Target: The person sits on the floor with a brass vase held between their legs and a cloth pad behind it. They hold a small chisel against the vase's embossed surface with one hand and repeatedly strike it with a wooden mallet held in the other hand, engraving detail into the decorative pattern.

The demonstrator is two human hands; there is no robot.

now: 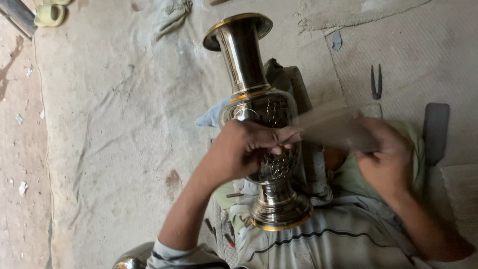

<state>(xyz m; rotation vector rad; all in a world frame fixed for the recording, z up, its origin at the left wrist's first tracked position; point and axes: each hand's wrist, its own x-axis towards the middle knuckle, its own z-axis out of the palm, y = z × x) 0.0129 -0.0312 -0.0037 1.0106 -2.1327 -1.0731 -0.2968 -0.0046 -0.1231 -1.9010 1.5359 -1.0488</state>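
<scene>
A tall shiny metal vase [249, 69] with gold bands lies tilted across my lap, its flared mouth pointing away and its round foot near my belly. Its belly carries an engraved scale pattern. My left hand [244, 147] rests on the vase's belly, fingers pinched on a small tool held against the pattern. My right hand [386, 159] grips a wooden mallet-like tool [331, 127], blurred by motion, level with the left hand's fingertips.
A dusty cloth [114, 99] covers the floor to the left. Dark metal tongs [376, 82] lie on a mat at the right. Small chisels [219, 231] lie by my left elbow. A yellow sandal [49, 14] sits at top left. A blue rag [211, 117] pads the vase.
</scene>
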